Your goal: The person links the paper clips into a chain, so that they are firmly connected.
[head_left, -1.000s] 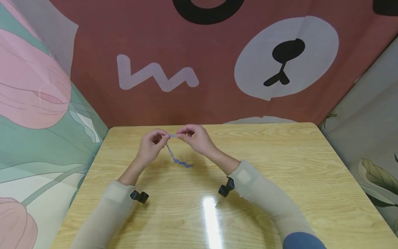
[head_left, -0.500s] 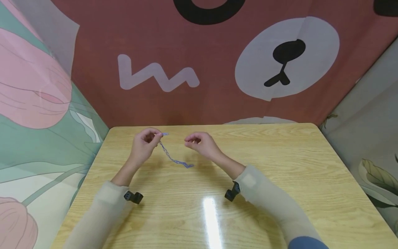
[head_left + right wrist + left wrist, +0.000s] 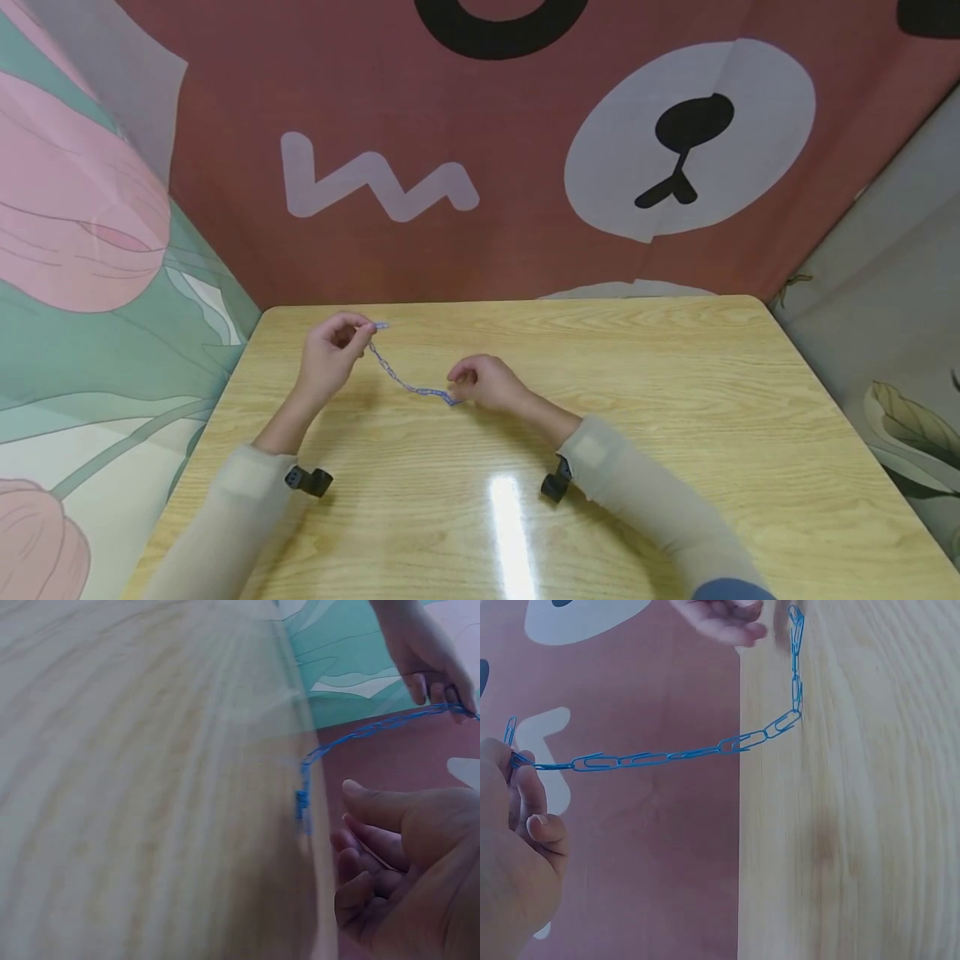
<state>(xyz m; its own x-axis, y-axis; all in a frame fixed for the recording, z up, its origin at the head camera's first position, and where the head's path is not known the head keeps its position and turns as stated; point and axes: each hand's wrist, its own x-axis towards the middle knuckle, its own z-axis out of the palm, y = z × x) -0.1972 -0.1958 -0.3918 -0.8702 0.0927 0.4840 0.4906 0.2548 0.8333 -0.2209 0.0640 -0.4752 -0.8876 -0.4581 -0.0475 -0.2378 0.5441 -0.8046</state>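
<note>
A chain of linked blue paper clips [image 3: 388, 372] runs from my left hand [image 3: 327, 354] down to the table. Thumb and fingertips of that hand pinch it near its upper end, and one clip [image 3: 511, 729] sticks out past them. The middle links hang in a slack curve, while the far links [image 3: 304, 791] lie on the wood. My right hand [image 3: 491, 383] hovers close to this lower end, thumb and loosely bent fingers apart. Nothing is between them in the right wrist view, where the chain passes beside the thumb without visible contact.
The wooden table [image 3: 420, 517] carries a bright light reflection near its front. Behind its back edge hangs a red cloth [image 3: 525, 250] with a bear print. A floral cloth [image 3: 82, 350] hangs on the left, another [image 3: 892, 333] on the right.
My right hand has let go of the upper end clip and moved down towards the chain's lower end. My left hand has drawn left, stretching the hanging links into a longer curve.
</note>
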